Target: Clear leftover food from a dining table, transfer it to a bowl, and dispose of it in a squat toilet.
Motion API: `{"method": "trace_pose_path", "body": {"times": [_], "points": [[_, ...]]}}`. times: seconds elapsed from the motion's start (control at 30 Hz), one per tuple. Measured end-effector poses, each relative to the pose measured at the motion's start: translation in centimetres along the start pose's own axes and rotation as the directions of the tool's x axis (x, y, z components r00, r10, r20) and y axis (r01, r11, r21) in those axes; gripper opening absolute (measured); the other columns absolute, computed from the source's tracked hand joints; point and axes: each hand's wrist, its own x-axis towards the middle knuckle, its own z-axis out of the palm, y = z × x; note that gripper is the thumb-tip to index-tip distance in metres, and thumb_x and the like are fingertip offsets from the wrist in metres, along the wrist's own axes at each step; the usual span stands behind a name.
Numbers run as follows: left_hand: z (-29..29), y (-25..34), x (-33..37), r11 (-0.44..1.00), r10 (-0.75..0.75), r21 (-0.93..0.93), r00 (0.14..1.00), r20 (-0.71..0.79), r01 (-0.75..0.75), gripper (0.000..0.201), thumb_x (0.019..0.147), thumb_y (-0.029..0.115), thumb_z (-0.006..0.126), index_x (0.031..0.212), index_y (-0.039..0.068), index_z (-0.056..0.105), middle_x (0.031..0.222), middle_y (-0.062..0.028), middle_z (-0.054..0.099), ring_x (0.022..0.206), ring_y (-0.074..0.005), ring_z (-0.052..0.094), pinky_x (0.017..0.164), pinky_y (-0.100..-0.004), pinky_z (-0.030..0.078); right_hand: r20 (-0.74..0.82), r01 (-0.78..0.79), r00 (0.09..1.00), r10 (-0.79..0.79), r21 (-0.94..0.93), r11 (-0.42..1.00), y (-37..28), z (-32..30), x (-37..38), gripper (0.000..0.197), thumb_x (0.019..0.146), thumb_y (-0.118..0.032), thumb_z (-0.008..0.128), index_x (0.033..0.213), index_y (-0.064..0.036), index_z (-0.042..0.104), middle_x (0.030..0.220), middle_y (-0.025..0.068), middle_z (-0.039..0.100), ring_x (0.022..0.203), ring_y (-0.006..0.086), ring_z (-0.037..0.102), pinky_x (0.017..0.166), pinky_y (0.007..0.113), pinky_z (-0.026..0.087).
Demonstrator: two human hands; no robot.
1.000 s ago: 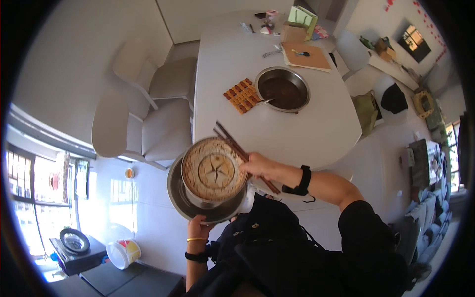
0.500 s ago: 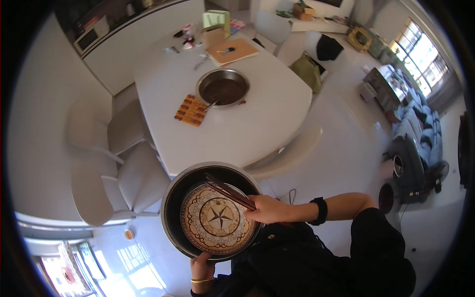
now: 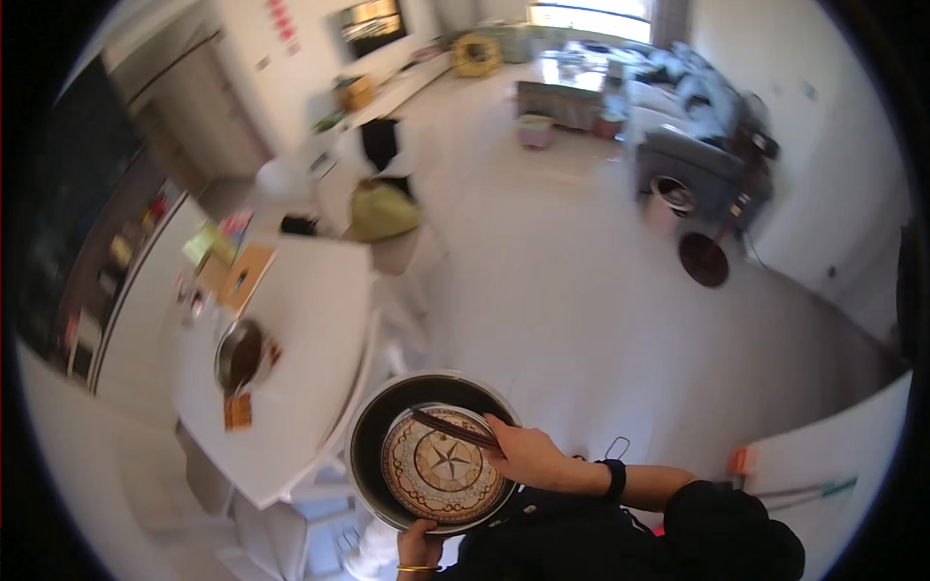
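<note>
A wide metal basin (image 3: 362, 445) with a dark inside is held in front of my body. In it lies a round patterned plate (image 3: 450, 470) with a star in its middle. My left hand (image 3: 418, 544) grips the basin's near rim, fingers closed. My right hand (image 3: 531, 457) is closed around a bundle of dark brown chopsticks (image 3: 450, 427), which slant across the plate's far part. Whether the right hand also touches the basin's right edge I cannot tell.
To the left stands a white table (image 3: 310, 387). It holds a steel bowl (image 3: 225, 363) of brown contents, a brown woven trivet (image 3: 237, 413) and a tan board (image 3: 254, 276). A chair with a green bag (image 3: 383, 211) is beyond. A dark round bin (image 3: 703, 259) stands near the grey sofa (image 3: 678, 160).
My view has swung right, so the table now lies to the left and more floor and the sofa show ahead. Both hands keep their hold on the basin and chopsticks.
</note>
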Motion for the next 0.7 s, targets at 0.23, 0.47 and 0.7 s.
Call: {"method": "trace_pose_path", "body": {"times": [0.23, 0.47, 0.7], "points": [[29.1, -0.2, -5.9, 0.901, -0.407, 0.181, 0.912, 0.047, 0.393, 0.046, 0.067, -0.001, 0.043, 0.113, -0.007, 0.041, 0.108, -0.0194, 0.052, 0.099, -0.0357, 0.052, 0.083, -0.0469, 0.046, -0.383, -0.123, 0.915, 0.126, 0.032, 0.992, -0.4, -28.6, -11.0, 0.048, 0.077, -0.020, 0.056, 0.119, -0.0019, 0.040, 0.093, 0.0186, 0.058, 0.077, 0.0327, 0.059, 0.064, 0.040, 0.048], [41.5, -8.4, -0.1, 0.794, -0.545, 0.405, 0.826, 0.145, 0.453, 0.039, 0.067, 0.003, 0.044, 0.103, -0.012, 0.047, 0.103, -0.0230, 0.055, 0.094, -0.0381, 0.055, 0.081, -0.0524, 0.047, -0.335, 0.127, 0.600, 0.727, 0.937, 0.326, 10.8, -40.4, -19.6, 0.013, 0.085, -0.015, 0.052, 0.079, -0.0037, 0.056, 0.056, -0.0022, 0.045, 0.047, 0.0048, 0.040, 0.043, 0.021, 0.034], [58.2, -15.4, 7.1, 0.640, -0.714, 0.566, 0.675, 0.188, 0.519, 0.048, 0.065, 0.004, 0.042, 0.111, -0.011, 0.042, 0.113, -0.0246, 0.050, 0.105, -0.0380, 0.049, 0.091, -0.0500, 0.040, 0.053, 0.444, 0.642, 0.765, 0.787, -0.427, 19.1, -46.9, -26.0, 0.043, 0.089, -0.032, 0.046, 0.053, -0.0162, 0.027, 0.045, -0.0048, 0.024, 0.034, 0.0063, 0.021, 0.034, 0.022, 0.020]]}}
